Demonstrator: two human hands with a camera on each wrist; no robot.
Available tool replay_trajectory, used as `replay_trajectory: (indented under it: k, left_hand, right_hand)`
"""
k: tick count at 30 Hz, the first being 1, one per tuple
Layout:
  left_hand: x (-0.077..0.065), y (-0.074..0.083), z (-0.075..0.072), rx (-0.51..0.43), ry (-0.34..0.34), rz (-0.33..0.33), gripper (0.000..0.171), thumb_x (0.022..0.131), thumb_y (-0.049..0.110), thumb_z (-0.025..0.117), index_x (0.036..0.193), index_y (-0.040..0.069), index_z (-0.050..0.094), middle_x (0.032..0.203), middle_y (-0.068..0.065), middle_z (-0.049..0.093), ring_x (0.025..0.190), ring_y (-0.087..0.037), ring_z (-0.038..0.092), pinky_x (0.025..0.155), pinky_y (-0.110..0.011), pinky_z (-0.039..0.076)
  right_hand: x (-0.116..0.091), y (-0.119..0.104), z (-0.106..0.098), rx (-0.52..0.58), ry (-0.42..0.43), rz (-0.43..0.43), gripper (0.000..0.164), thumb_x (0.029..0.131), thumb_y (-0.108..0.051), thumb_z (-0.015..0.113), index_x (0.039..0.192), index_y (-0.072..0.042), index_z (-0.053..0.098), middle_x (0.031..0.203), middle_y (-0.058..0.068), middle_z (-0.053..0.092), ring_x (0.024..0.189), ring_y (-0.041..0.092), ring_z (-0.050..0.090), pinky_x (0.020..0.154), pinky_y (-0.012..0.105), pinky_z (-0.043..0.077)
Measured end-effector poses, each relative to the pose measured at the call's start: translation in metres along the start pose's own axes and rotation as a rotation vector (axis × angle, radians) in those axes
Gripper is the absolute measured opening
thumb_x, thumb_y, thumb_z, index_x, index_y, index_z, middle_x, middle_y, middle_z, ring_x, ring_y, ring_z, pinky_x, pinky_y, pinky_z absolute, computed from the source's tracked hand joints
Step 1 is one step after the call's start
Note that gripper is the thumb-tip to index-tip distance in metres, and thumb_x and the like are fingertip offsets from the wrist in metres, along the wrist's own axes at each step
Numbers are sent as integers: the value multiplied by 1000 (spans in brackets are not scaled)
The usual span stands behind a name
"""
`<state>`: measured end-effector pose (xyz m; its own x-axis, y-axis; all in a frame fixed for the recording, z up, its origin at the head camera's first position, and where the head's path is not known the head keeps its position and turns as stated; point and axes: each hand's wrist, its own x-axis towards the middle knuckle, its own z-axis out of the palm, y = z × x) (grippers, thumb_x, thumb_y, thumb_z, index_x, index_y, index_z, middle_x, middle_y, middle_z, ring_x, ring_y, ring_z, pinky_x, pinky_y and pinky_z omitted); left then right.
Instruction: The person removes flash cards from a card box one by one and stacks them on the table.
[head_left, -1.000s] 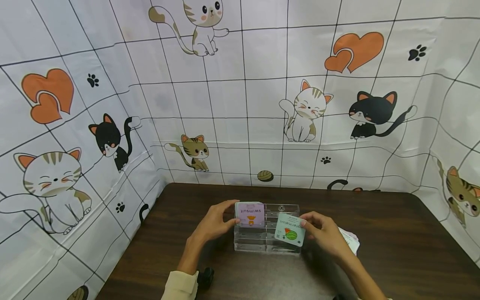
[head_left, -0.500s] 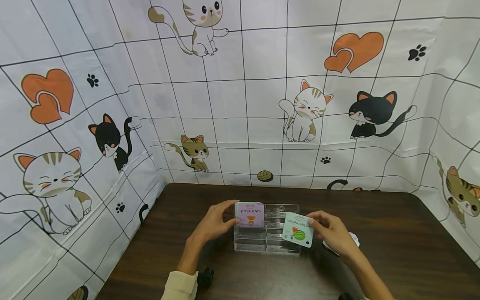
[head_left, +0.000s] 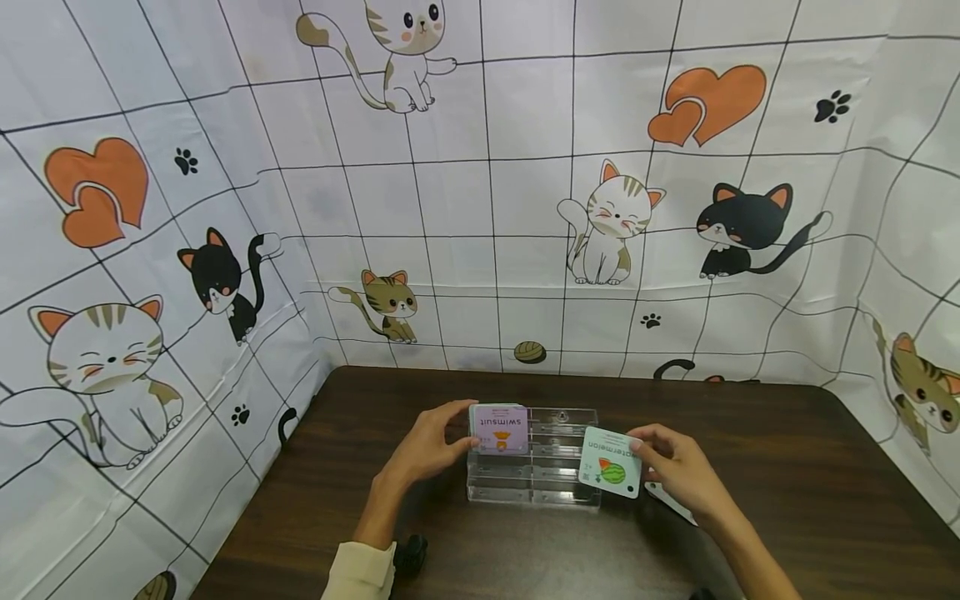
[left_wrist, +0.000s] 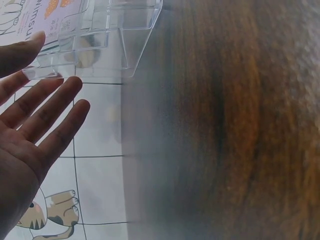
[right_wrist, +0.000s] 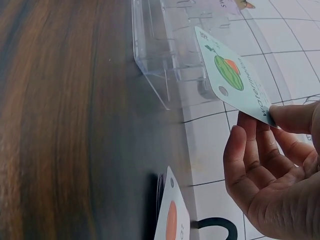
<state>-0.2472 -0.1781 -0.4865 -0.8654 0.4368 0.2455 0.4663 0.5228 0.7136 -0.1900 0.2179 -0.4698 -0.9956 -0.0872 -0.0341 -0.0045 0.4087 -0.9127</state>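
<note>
My right hand (head_left: 681, 468) pinches the corner of a pale green watermelon flashcard (head_left: 610, 461) between thumb and fingers. That card is tilted, just off the right side of a clear tiered acrylic rack (head_left: 498, 493). A lilac swimsuit card (head_left: 504, 423) stands at the rack's upper left, with the edge of another card showing behind it. At the rack's left edge my left hand (head_left: 422, 447) grips with thumb in front and fingers behind; in the left wrist view its other fingers (left_wrist: 55, 112) extend loosely. The printing on both cards appears upside down in the head view.
On the table right of the rack lies a small pile of cards (right_wrist: 172, 215), mostly hidden behind my right hand in the head view. The dark wooden table (head_left: 810, 492) meets a cat-printed white cloth (head_left: 525, 208) at the back and sides.
My right hand has drawn the watermelon card rightward, from in front of the rack's right column to its right edge. My left hand, the rack and the swimsuit card stay put.
</note>
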Motion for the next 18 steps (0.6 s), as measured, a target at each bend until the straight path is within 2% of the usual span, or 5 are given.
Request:
replay_trajectory:
  k: [4,12,18]
  left_hand:
    - [0,0,0,-3,1,2,57,98,9,79,151,6,57,136,-16,71,119,-34,74,102,-56,61]
    - [-1,1,0,17,8,-8,57,99,11,78,151,8,58,134,-11,72,116,-26,75,99,-47,63]
    - [-1,1,0,14,5,-6,57,99,10,78,151,8,57,134,-12,72,115,-27,76,98,-46,63]
  right_hand:
    - [-1,3,-3,-17,6,16,33,111,-19,61,137,3,63,124,20,74,105,24,75,83,36,66]
    - [-4,7,-11,-57,8,8,37,112,-22,61,138,3,62,124,21,75,102,20,75,81,34,65]
    - [-5,10,-16,-62,23,32,37,111,-22,61,138,3,62,126,23,74,104,25,76,81,35,66]
